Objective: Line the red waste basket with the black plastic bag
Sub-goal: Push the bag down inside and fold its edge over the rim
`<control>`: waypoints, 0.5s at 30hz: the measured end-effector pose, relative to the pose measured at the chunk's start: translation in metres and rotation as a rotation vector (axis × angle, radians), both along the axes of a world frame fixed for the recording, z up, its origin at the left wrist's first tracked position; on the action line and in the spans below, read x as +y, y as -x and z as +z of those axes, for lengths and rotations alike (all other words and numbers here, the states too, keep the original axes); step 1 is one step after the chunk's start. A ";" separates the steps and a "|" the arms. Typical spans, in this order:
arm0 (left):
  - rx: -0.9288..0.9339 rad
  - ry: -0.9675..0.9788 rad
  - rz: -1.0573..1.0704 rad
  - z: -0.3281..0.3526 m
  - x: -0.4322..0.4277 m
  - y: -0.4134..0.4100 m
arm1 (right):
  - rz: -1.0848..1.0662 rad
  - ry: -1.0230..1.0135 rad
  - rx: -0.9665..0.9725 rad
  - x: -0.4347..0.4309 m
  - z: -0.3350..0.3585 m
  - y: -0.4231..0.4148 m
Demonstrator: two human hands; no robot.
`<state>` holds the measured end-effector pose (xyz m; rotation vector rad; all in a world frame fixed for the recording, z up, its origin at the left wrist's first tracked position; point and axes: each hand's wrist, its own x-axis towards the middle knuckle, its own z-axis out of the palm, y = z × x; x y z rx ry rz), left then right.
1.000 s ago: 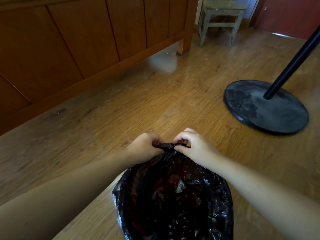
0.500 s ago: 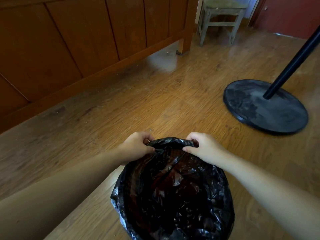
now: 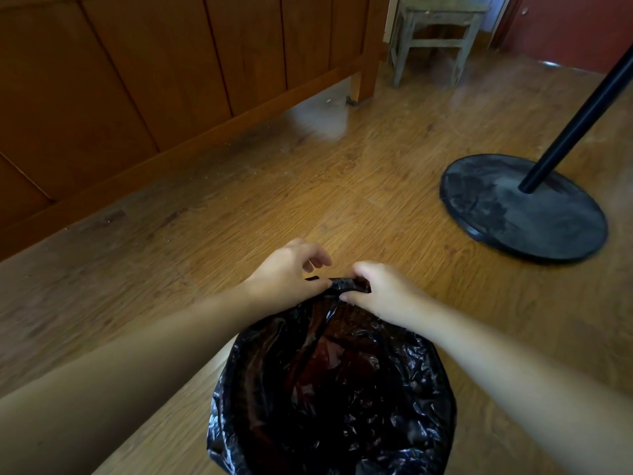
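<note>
Head view, read from left to right.

Operator: What occupies the upper left of the frame?
Guide: You have brown wooden panelling (image 3: 137, 97) there, above a wood-grain floor (image 3: 239, 217).

Operator: Report the left hand.
Guide: Your left hand (image 3: 291, 274) sits just left of centre, at the far edge of the bag. Its fingers (image 3: 317, 260) are loosely curled and lifted off the film. The thumb side touches the bunched rim. You cannot tell from this view whether it grips.

Operator: Locate the task items.
Guide: The black plastic bag (image 3: 376, 389) fills the lower centre of the frame. Its mouth is spread wide, and its far rim is gathered into a bunch between your two hands. The red waste basket (image 3: 325, 354) is under the film. Only a dark red tint shows through at the middle of the bag.

Operator: Report the right hand.
Guide: Your right hand (image 3: 383, 293) is just right of centre, on the bunch. Its thumb and fingers curl round the gathered rim and pinch it.

Operator: And the right portion?
Guide: A pale wooden stool (image 3: 435, 29) stands at the top, right of centre. A round black stand base (image 3: 520, 214) with a black pole (image 3: 582, 108) rests on the floor at the right, well apart from the bag.
</note>
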<state>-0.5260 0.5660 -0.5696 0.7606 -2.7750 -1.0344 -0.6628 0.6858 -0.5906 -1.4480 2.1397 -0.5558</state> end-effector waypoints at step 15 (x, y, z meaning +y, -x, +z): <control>-0.178 -0.061 0.015 -0.011 -0.001 -0.001 | 0.006 0.007 -0.156 0.008 0.000 0.007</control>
